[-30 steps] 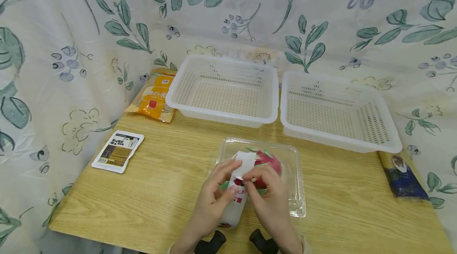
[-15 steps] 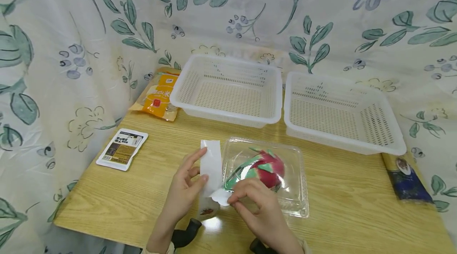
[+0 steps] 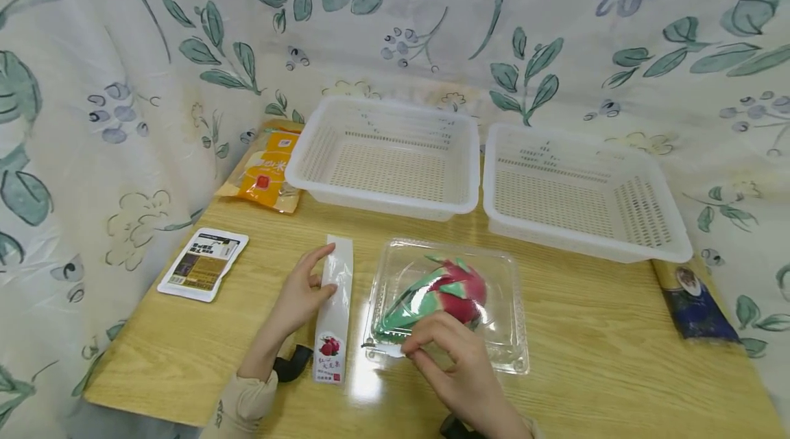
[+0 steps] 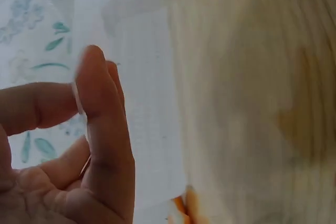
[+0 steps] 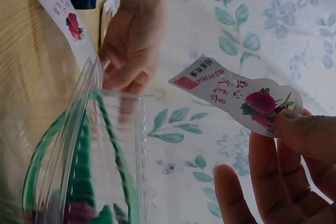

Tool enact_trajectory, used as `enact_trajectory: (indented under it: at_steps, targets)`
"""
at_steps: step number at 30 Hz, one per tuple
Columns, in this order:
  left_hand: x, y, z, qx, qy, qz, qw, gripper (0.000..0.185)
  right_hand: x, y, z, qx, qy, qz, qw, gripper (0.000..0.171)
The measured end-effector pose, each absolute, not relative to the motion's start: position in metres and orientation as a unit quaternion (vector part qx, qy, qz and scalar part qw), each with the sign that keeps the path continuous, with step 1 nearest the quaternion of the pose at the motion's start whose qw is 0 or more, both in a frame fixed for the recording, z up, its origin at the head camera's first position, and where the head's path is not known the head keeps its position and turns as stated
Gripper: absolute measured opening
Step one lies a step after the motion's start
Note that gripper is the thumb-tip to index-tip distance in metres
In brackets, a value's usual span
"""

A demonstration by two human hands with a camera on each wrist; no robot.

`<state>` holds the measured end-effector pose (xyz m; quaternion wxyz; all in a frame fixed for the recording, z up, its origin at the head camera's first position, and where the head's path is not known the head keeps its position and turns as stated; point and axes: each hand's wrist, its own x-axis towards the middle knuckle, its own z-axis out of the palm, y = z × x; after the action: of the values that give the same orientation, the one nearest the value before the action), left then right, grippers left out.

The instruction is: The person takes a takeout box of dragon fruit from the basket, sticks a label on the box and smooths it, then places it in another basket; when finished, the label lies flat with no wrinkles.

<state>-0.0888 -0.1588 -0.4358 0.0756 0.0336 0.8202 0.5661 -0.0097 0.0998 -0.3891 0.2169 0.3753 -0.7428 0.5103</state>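
A clear clamshell box [image 3: 506, 329] with a red and green dragon fruit [image 3: 453, 288] inside lies on the wooden table [image 3: 592, 350]. To its left a long white paper strip [image 3: 336, 295] lies on the table, one fruit label still on its near end [image 3: 329, 351]. My left hand [image 3: 317, 274] pinches the strip's left edge; the left wrist view shows the strip [image 4: 149, 114] between thumb and finger. My right hand [image 3: 412, 346] is at the box's front left corner. In the right wrist view its fingertips pinch a peeled "RED PITAYA" label [image 5: 236, 95] beside the box [image 5: 86, 145].
Two white perforated baskets [image 3: 382, 202] [image 3: 586, 243] stand side by side behind the box. An orange packet [image 3: 268, 171] and a white and brown packet [image 3: 204, 264] lie at the left. A dark packet [image 3: 694, 305] lies at the right edge. Floral cloth [image 3: 123, 82] surrounds the table.
The strip has left the top of the box: my left hand carried it leftward and laid it on the table. My right hand peeled one label free and stays at the box's front.
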Motion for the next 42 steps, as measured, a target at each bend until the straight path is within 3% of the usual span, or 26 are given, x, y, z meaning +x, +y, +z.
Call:
enact_trajectory:
  at_steps: [4, 7, 14, 22, 27, 30, 34, 42]
  targets:
    - [-0.1, -0.166, -0.448, 0.049, 0.837, 0.537, 0.095, 0.071, -0.012, 0.105, -0.389, 0.372, -0.746, 0.507, 0.221, 0.012]
    - [-0.106, -0.168, -0.452, 0.05, 0.852, 0.511, 0.102, 0.073, -0.013, 0.111, -0.387, 0.364, -0.751, 0.507, 0.215, 0.019]
    - [-0.112, -0.166, -0.45, 0.064, 0.928, 0.362, 0.057, 0.074, -0.017, 0.128, -0.381, 0.34, -0.761, 0.517, 0.196, 0.036]
    - [-0.108, -0.16, -0.443, 0.014, 0.971, 0.234, 0.042, 0.075, -0.024, 0.143, -0.372, 0.34, -0.768, 0.506, 0.195, 0.016]
    - [-0.102, -0.156, -0.428, -0.002, 0.977, 0.207, 0.043, 0.068, -0.033, 0.152, -0.361, 0.341, -0.775, 0.504, 0.168, 0.033]
    - [-0.095, -0.156, -0.414, 0.009, 0.979, 0.2, 0.034, 0.062, -0.04, 0.157, -0.351, 0.344, -0.778, 0.505, 0.144, 0.034]
    - [-0.083, -0.149, -0.397, 0.091, 0.975, 0.2, -0.036, 0.056, -0.053, 0.163, -0.343, 0.357, -0.774, 0.515, 0.089, 0.029]
    - [-0.06, -0.113, -0.366, 0.363, 0.889, 0.172, -0.221, 0.05, -0.084, 0.169, -0.336, 0.309, -0.766, 0.551, -0.12, 0.006]
